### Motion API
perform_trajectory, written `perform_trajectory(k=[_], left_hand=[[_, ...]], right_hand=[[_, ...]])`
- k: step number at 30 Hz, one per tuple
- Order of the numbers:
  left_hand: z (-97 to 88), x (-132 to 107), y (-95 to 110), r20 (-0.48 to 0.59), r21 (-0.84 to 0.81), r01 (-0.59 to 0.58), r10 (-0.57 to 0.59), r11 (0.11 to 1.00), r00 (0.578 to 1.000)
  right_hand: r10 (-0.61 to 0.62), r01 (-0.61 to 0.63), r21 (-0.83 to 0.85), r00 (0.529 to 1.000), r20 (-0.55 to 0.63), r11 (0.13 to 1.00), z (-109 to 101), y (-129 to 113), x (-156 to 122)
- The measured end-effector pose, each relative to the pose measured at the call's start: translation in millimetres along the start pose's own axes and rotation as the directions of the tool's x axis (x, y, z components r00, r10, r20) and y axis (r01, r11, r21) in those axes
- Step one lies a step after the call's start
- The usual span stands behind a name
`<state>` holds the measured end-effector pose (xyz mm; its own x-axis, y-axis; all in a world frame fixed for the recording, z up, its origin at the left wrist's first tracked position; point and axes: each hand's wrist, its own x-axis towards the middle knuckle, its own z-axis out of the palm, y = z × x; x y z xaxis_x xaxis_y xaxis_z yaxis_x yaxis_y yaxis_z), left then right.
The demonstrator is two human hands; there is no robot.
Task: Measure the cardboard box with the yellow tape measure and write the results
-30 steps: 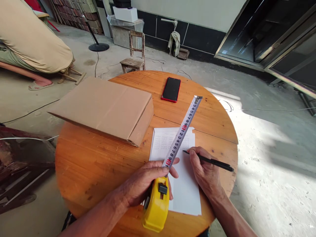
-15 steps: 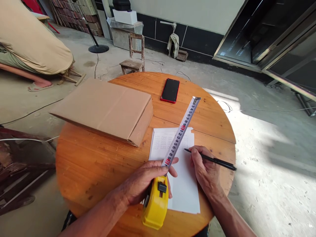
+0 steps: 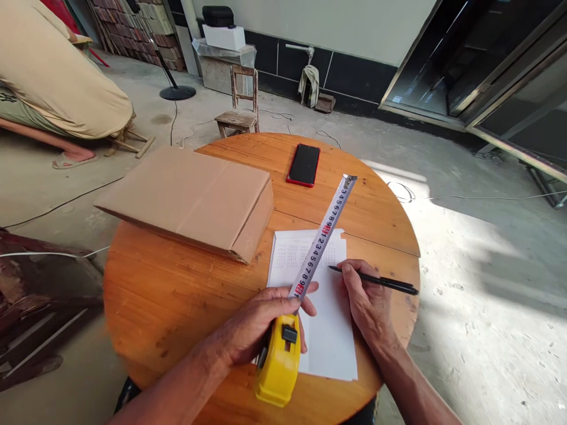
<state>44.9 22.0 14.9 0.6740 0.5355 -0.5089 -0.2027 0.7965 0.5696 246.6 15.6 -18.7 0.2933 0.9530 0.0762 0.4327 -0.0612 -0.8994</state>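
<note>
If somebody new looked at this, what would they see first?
The bright yellow tape measure in the left hand would probably catch the eye first, its numbered blade slanting out over the white paper. Next might come the black pen in the right hand, then the cardboard box on the round wooden table's left side.

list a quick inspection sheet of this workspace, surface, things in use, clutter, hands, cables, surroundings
Surface: round wooden table, scuffed, a seam across it
Things in use: tape measure, blade out above the paper; pen; writing too small to read
Clutter: box at left, phone farther back
Hands: left hand grips the tape measure; right hand holds the pen, tip over the paper, contact unclear
Cables: several cables on the floor
Surroundings: chair beyond the table, seated person far left
</note>
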Motion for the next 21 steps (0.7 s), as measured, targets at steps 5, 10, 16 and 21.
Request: perform_trajectory(k=[5,10,16,21], left_hand=[[-1.2,-1,-2,-0.011,0.016,-0.032,0.033,0.999,0.999],[-0.4,-8,-4,-0.037,0.095,-0.065,0.069,0.993,0.997],[-2.2,-22,-3,-0.107,0.161,-0.092,0.110,0.983,0.988],[2.5,-29,-4,-0.135,0.176,-0.104,0.128,0.979,0.983]], right_hand=[[0.067,-0.079,0.175,0.995,0.076,0.981,-3,-3,3],[0.062,-0.089,0.227,0.991,0.122,0.970,-8,-5,1],[0.050,-0.061,0.255,0.998,0.049,0.965,-1,-8,-13],[0.043,-0.046,0.266,0.999,0.020,0.963,4,-10,-21]])
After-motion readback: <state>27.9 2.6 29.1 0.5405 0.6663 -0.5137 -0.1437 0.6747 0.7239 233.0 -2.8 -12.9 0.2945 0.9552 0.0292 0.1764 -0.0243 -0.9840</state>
